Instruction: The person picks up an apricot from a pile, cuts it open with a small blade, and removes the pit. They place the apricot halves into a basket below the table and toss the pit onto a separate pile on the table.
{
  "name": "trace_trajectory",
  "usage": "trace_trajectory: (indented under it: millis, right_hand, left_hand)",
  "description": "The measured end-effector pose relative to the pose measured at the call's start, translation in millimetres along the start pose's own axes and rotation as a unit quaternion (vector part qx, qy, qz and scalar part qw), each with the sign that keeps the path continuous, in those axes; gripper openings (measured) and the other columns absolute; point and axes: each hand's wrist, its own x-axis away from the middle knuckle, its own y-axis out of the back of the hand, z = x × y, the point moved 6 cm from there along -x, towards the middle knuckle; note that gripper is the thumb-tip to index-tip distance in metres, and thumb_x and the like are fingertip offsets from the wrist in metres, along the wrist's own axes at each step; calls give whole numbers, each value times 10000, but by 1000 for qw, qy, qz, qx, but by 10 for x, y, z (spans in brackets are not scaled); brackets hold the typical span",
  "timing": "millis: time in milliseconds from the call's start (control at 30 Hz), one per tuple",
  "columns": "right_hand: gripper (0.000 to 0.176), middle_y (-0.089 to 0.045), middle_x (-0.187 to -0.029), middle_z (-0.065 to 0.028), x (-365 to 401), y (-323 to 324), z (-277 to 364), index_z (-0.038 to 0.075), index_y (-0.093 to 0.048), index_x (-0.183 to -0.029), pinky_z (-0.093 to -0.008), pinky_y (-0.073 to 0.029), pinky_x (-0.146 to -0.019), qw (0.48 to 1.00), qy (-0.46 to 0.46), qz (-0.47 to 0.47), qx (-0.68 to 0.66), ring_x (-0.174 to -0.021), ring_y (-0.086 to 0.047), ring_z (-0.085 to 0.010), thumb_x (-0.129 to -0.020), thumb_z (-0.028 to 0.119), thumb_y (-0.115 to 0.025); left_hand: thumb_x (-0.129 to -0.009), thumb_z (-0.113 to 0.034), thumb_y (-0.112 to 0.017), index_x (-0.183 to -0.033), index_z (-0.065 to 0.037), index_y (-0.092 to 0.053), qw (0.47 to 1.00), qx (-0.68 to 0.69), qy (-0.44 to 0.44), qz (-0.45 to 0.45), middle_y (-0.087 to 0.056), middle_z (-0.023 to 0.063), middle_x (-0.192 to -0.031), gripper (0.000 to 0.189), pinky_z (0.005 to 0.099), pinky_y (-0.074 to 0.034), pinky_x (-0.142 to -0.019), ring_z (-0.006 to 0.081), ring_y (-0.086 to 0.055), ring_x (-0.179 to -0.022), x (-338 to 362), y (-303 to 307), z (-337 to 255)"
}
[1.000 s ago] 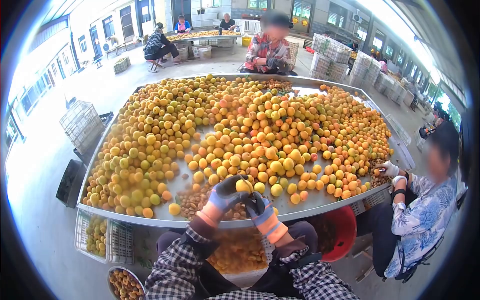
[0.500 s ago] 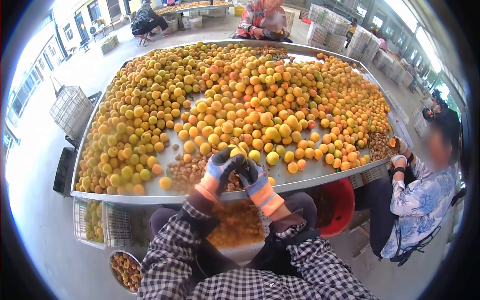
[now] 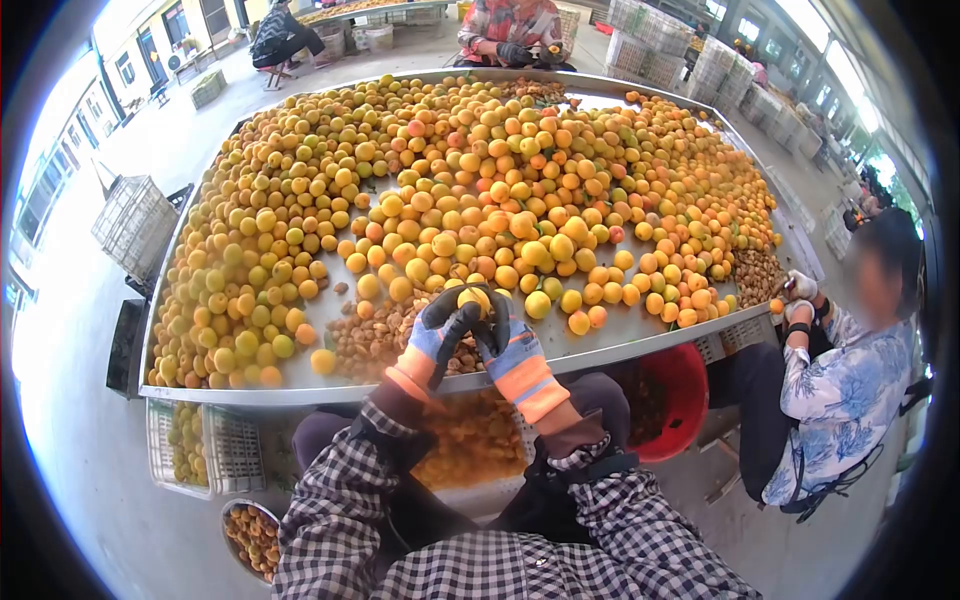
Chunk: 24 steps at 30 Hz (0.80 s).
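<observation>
A yellow apricot is held between my two gloved hands, just above the near edge of the metal table. My left hand grips it from the left with bent, dark-coated fingers. From the other side, my right hand closes on it, its fingertips meeting the left ones. Both gloves are blue-grey with orange cuffs. A pile of brown apricot stones lies beside and partly behind my left hand. Loose apricots spread over the table beyond. Whether the fruit is split cannot be made out.
The metal table's rim runs before me. Below are a crate of orange fruit pieces, a red tub, a white crate and a bowl. A co-worker sits at right; another person works opposite.
The view has shifted slightly. My hands stay together near the stone pile, and more of the apricot shows between their fingers. The co-worker's hands at right have moved a little.
</observation>
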Motion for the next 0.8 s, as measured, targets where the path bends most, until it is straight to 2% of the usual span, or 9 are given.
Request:
trace_trajectory:
  millis: [67,167,267,367,467,567,633,700,800]
  right_hand:
    - [336,-623,-955,-236,15,54,-76,23,-521,-1148,-456,-498,-713,999,21,-45,-13,-899,-605,-429,-861,166,-620]
    - [578,-619,-1058,-224,29,-12,-198,37,-399,-1316,-438,-511,-809,999,12,23,29,-965,-608,-407,-814,174,-652]
    - [380,-624,-986,-242,6,-51,-75,20,-498,-1202,-441,-509,-746,999,23,36,22,-909,-605,-427,-850,116,-604]
    - [362,-620,-999,-242,16,-183,-51,22,-502,-1193,-433,-510,-745,998,46,42,-6,-898,-606,-425,-848,88,-591]
    - [413,-643,-941,-189,-8,-58,110,30,-487,-1240,-384,-516,-723,989,105,-11,-108,-840,-653,-333,-838,46,-579]
    - [441,-643,-979,-131,-3,-34,63,15,-459,-1275,-332,-519,-747,966,49,-6,-253,-887,-650,-246,-855,48,-588]
    - [434,-619,-899,-33,3,-138,-150,41,-470,-1280,-248,-493,-658,868,-102,32,-486,-780,-596,-111,-867,56,-605]
    - [421,-589,-782,12,-66,-80,-299,74,-481,-1279,-181,-398,-511,845,-151,31,-512,-599,-497,-40,-877,46,-603]
    - [440,-584,-778,14,-103,37,-371,80,-475,-1304,-180,-386,-502,849,-151,11,-506,-598,-488,-39,-880,31,-581]
  left_hand:
    - [-923,-244,-627,-1223,-8,-575,998,40,37,15,-632,63,-1110,385,269,-468,-873,132,-575,-1011,-13,-6,74]
    - [-867,-175,-697,-1196,-4,-587,994,74,82,20,-642,62,-1069,387,282,-485,-856,124,-585,-975,-41,-16,144]
    - [-868,-169,-689,-1185,14,-567,985,-159,-70,-18,-641,49,-1021,386,268,-504,-818,107,-597,-898,-49,10,-31]
    - [-864,-129,-678,-1163,25,-571,981,-167,-66,-73,-639,51,-1009,353,252,-501,-806,104,-593,-896,-30,76,50]
    - [-856,-96,-664,-1114,20,-590,977,-167,-109,-74,-647,88,-952,293,265,-504,-773,138,-611,-859,18,42,-108]
    - [-877,-98,-633,-1119,1,-605,988,-95,-89,-80,-662,93,-921,263,282,-507,-746,156,-621,-819,65,19,-174]
    - [-903,-128,-611,-1176,-12,-597,991,-90,-93,-45,-664,68,-964,296,257,-503,-712,125,-607,-819,60,-11,-281]
    - [-915,-140,-572,-1252,-31,-561,998,-47,-26,-18,-655,57,-1032,354,233,-490,-677,108,-599,-839,67,-4,-222]
    - [-898,-231,-557,-1391,-47,-416,992,112,59,14,-606,97,-1189,545,209,-489,-669,118,-597,-890,23,11,-84]
